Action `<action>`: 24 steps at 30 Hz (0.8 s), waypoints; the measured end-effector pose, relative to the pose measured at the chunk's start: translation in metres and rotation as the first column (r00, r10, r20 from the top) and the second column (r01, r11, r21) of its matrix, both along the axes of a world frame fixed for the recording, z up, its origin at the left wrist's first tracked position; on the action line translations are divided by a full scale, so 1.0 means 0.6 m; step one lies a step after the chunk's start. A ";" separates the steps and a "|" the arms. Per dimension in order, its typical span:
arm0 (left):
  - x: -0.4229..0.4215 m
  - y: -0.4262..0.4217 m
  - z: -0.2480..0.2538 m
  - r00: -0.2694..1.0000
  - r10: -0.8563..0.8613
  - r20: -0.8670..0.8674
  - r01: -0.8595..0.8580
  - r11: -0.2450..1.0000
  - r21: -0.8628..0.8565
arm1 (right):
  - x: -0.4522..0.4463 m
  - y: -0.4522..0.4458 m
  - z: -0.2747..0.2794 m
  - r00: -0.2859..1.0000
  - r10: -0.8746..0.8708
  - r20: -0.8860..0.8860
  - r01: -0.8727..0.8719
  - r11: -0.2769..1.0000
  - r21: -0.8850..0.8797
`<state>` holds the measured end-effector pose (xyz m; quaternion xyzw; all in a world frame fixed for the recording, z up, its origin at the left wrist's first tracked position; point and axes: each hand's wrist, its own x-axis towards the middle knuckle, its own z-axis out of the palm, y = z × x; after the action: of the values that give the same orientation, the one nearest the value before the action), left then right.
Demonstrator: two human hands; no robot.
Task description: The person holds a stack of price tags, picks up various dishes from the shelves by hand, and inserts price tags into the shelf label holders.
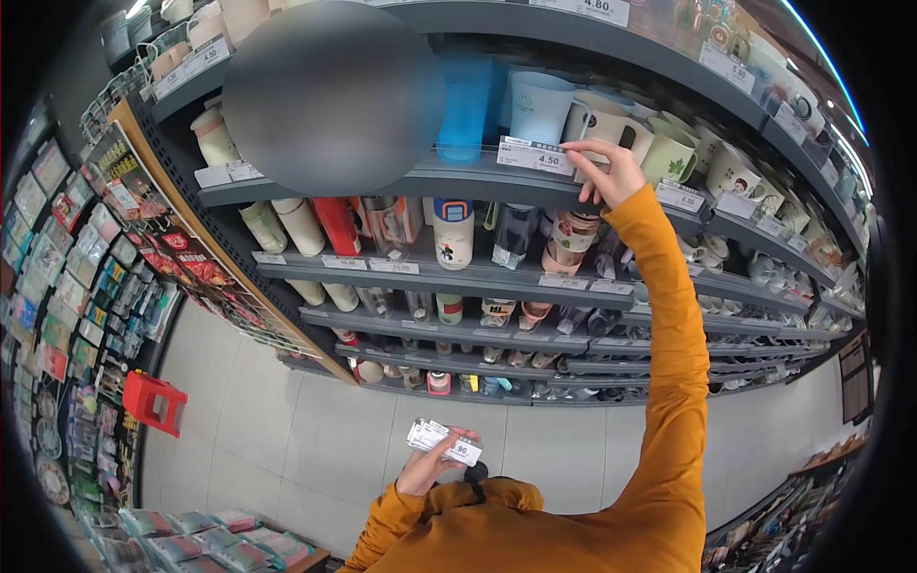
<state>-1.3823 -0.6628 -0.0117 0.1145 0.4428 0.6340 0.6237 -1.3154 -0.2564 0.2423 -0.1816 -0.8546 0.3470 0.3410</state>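
My right hand (613,174) reaches up to the shelf edge, thumb and forefinger closed on the right end of a white price tag (533,157) marked 4.50. That tag sits at the front edge of the shelf, below a pale blue plastic mug (541,105). Behind my fingers are a cream mug with a dark handle (600,119) and a green mug with a leaf print (671,151). Low down, in front of my body, my left hand (426,470) is closed around a fanned stack of price tags (447,443).
Shelves (458,181) of mugs, bottles and cups rise ahead in several tiers. A blurred round patch covers the upper left. A red plastic stool (155,403) stands on the tiled floor (287,430) at left, near a rack of packaged goods (72,277). Stacked packets (205,544) lie at bottom left.
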 end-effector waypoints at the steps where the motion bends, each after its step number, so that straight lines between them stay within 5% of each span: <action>1: 0.006 0.001 0.000 1.000 0.004 0.006 -0.004 1.000 0.001 | 0.000 -0.003 0.001 1.000 0.019 -0.021 -0.018 0.999 0.027; 10: 0.047 0.026 0.027 1.000 0.009 0.025 -0.011 0.998 0.055 | 0.013 -0.018 0.004 1.000 0.017 0.010 -0.019 0.981 0.195; 13: 0.054 0.039 0.045 0.999 0.046 -0.026 -0.044 0.998 0.046 | 0.021 -0.064 -0.017 0.967 0.032 -0.252 0.055 0.941 0.333; 17: 0.056 0.053 0.042 0.984 0.140 -0.113 -0.139 0.990 0.015 | 0.065 -0.184 -0.134 0.967 0.128 -0.220 -0.098 0.985 0.145; 18: 0.055 0.056 0.042 0.976 0.165 -0.140 -0.167 0.986 0.002 | 0.073 -0.233 -0.169 0.977 0.123 -0.172 -0.144 0.983 -0.115; 19: 0.054 0.058 0.043 0.967 0.190 -0.168 -0.194 0.981 -0.011 | 0.079 -0.256 -0.210 0.974 0.187 -0.126 -0.194 0.980 -0.047; 21: 0.053 0.065 0.057 0.947 0.243 -0.208 -0.247 0.969 0.008 | 0.095 -0.310 -0.272 0.963 0.250 -0.096 -0.266 0.937 -0.227; 24: 0.055 0.080 0.067 0.925 0.293 -0.244 -0.295 0.955 0.026 | 0.113 -0.353 -0.307 0.980 0.179 -0.088 -0.200 0.872 -0.447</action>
<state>-1.3492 -0.6146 0.0286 0.1207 0.5319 0.6988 0.4629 -1.2478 -0.4683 0.0579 -0.1640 -0.7559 0.5725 0.2719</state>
